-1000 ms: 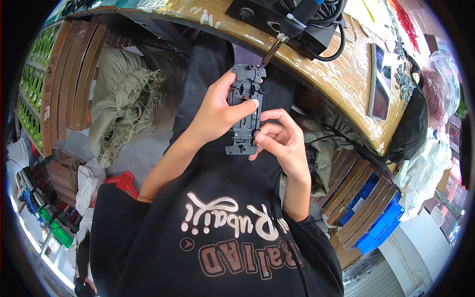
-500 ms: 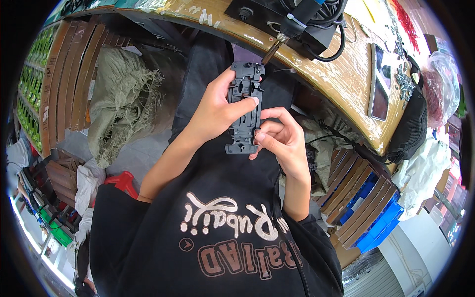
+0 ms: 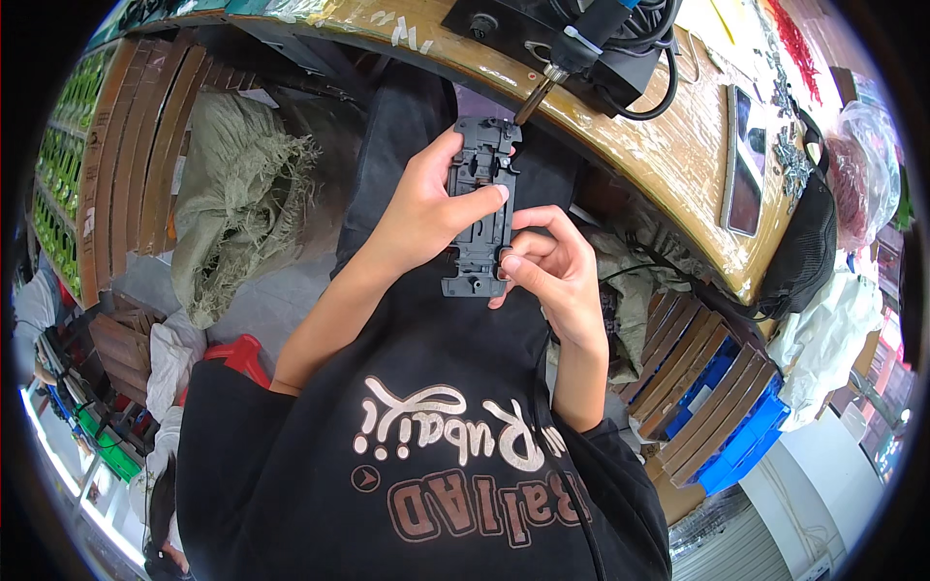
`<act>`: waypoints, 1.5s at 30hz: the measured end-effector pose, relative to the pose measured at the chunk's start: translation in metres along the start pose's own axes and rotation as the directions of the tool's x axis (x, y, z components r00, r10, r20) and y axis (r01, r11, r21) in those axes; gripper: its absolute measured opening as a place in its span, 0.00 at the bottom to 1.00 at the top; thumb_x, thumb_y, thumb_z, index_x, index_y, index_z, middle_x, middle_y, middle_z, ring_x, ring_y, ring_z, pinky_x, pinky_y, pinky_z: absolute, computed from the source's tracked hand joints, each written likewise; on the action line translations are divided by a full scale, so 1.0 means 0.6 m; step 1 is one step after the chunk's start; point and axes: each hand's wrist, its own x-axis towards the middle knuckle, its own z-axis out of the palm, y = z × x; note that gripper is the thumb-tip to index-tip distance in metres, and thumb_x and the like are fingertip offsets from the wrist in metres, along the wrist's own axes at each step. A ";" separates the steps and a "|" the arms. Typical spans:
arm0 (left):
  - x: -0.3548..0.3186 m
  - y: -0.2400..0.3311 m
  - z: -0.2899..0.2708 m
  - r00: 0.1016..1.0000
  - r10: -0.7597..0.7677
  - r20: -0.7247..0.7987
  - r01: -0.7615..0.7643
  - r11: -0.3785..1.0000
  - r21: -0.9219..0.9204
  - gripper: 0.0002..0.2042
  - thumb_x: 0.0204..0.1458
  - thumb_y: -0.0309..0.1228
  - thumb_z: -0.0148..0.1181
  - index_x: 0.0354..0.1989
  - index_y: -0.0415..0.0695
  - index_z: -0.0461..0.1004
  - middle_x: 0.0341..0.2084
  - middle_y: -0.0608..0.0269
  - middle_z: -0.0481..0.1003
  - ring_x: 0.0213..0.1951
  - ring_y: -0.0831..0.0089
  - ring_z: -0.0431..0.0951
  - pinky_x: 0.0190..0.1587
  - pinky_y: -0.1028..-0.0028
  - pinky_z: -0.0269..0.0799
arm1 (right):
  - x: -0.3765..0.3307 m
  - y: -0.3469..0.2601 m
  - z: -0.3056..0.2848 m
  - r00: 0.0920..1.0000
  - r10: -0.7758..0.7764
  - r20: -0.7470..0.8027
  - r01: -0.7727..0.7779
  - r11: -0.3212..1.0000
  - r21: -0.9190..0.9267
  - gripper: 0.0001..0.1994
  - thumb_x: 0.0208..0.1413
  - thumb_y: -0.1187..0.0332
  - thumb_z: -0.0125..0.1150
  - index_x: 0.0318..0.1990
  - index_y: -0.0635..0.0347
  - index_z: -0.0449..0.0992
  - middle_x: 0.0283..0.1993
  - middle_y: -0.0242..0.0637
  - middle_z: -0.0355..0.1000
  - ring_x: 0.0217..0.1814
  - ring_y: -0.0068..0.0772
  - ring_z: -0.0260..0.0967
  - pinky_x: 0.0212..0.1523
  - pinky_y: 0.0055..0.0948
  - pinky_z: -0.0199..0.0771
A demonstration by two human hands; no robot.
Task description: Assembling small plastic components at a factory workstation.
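Observation:
A long black moulded plastic part, much like a toy car chassis (image 3: 481,232), is held over my lap with its recessed side facing up. My left hand (image 3: 431,198) wraps its left edge, the thumb lying across the middle. At the lower right edge, my right hand (image 3: 552,266) has thumb and fingertips closed together against the part; anything small between them is hidden. Just beyond the part's far end is the brown tip of a soldering iron (image 3: 572,53), fixed at the bench edge and pointing down toward it. I cannot tell whether the two touch.
The wooden bench (image 3: 668,155) curves across the far right, carrying a black box (image 3: 494,24) with cables, a phone (image 3: 744,160) and small metal pieces (image 3: 792,160). A woven sack (image 3: 232,194) stands left; cardboard (image 3: 145,145) and blue crates (image 3: 746,436) flank me.
The black chassis has shifted very slightly away from me and tilted a little. Both hands keep their places on it, and the right hand has risen slightly with it.

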 end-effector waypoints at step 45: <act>0.213 0.231 -0.223 0.679 0.640 0.360 -0.341 -0.160 0.926 0.11 0.47 0.26 0.52 0.41 0.42 0.70 0.41 0.61 0.71 0.46 0.67 0.69 0.49 0.74 0.61 | -0.279 0.458 -0.532 0.066 0.272 -0.960 -0.378 0.897 0.228 0.25 0.38 0.68 0.63 0.44 0.58 0.57 0.33 0.40 0.65 0.35 0.40 0.68 0.29 0.38 0.70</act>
